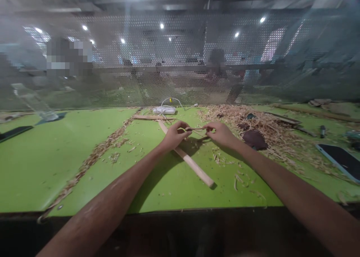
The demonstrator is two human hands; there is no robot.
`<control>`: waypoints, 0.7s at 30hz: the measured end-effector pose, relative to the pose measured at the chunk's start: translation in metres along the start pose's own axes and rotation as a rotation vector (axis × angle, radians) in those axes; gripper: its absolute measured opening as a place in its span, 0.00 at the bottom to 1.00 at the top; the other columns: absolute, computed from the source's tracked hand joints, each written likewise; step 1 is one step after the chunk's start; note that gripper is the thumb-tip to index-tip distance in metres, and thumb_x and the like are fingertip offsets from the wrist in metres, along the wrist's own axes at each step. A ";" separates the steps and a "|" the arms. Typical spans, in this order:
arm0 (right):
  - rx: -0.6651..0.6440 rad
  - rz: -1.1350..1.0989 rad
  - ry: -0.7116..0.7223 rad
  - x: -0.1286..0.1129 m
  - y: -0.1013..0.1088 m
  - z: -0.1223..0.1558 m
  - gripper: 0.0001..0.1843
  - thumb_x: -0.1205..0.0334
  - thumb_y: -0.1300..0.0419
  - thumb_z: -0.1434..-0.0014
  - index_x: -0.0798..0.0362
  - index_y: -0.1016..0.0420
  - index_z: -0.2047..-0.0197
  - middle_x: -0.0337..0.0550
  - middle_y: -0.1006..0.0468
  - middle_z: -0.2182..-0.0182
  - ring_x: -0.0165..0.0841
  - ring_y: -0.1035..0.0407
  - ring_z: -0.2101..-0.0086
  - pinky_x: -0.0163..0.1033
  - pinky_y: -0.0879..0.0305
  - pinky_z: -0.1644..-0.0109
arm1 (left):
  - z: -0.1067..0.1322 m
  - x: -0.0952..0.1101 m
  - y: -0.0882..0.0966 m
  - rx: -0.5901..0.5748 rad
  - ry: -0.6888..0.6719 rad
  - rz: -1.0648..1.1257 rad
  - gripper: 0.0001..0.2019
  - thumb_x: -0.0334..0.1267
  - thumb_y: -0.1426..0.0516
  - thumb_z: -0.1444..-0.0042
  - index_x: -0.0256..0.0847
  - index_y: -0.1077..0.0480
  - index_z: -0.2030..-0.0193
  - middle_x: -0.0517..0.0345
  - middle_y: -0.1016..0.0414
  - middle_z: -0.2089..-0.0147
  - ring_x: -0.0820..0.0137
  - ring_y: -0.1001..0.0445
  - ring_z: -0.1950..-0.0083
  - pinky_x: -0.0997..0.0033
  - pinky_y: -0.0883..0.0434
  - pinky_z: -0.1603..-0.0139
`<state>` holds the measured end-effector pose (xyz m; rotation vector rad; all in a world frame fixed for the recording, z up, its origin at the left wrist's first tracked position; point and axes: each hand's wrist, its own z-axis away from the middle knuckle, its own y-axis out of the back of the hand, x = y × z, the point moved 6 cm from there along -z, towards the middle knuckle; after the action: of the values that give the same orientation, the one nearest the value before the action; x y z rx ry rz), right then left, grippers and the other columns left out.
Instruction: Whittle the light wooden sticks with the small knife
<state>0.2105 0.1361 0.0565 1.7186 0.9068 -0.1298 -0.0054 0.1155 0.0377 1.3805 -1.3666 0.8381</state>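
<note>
Between my two hands stretches a thin, pale brown strip [199, 129], perhaps wood; its exact kind is too small to make out. My left hand [173, 135] pinches one end between thumb and fingers. At the other end, my right hand [221, 134] grips it with closed fingertips. Under and in front of my left hand, a long pale wooden stick [195, 166] lies slantwise on the green table [165, 191]. Its middle is partly hidden by that hand.
Behind my hands are a white power strip [164, 110] with a cable and a flat wooden piece [149, 117]. Wood shavings [270, 133] heap up at right around a dark reddish piece [255, 139]. A phone [341, 160] lies far right, a clear bottle [36, 103] stands left, and perforated mesh [174, 73] rises behind.
</note>
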 end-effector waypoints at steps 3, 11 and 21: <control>0.062 0.121 0.005 0.011 0.005 -0.007 0.15 0.73 0.35 0.38 0.55 0.12 0.50 0.56 0.14 0.52 0.49 0.26 0.47 0.51 0.32 0.39 | -0.001 -0.007 0.006 0.048 0.097 0.110 0.10 0.38 0.30 0.39 0.39 0.26 0.59 0.56 0.18 0.60 0.73 0.21 0.69 0.75 0.26 0.71; -0.029 0.077 -0.163 0.027 -0.007 -0.004 0.22 0.66 0.36 0.30 0.59 0.19 0.35 0.57 0.15 0.49 0.44 0.24 0.51 0.47 0.31 0.46 | -0.002 -0.018 0.022 0.251 0.279 0.351 0.07 0.38 0.34 0.32 0.40 0.26 0.54 0.46 0.15 0.53 0.71 0.20 0.69 0.76 0.28 0.77; -0.150 0.174 0.134 0.005 -0.028 -0.004 0.11 0.63 0.37 0.27 0.52 0.11 0.51 0.55 0.15 0.44 0.50 0.28 0.42 0.57 0.37 0.34 | -0.007 -0.017 0.033 0.399 0.268 0.504 0.08 0.26 0.39 0.35 0.41 0.33 0.58 0.47 0.16 0.48 0.75 0.19 0.65 0.75 0.21 0.67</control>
<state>0.1950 0.1441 0.0335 1.6713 0.8378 0.1669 -0.0390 0.1311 0.0291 1.1619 -1.3990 1.6416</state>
